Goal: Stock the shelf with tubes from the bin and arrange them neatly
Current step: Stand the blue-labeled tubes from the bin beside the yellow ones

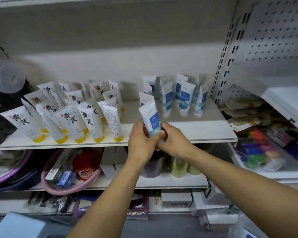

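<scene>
Tube point(151, 117), blue and white, stands cap-down over the shelf's point(205, 133) near edge, its lower end gripped by the left hand point(141, 143) and right hand point(175, 140), fingers curled round it; it looks light, soft-walled and slick, so best held near the stiffer cap.

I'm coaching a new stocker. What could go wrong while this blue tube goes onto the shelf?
The left hand and right hand hold the blue tube low, so it may tilt when set down. It could knock the standing tube close behind. The yellow-capped tubes lean; a bump might topple them.
</scene>
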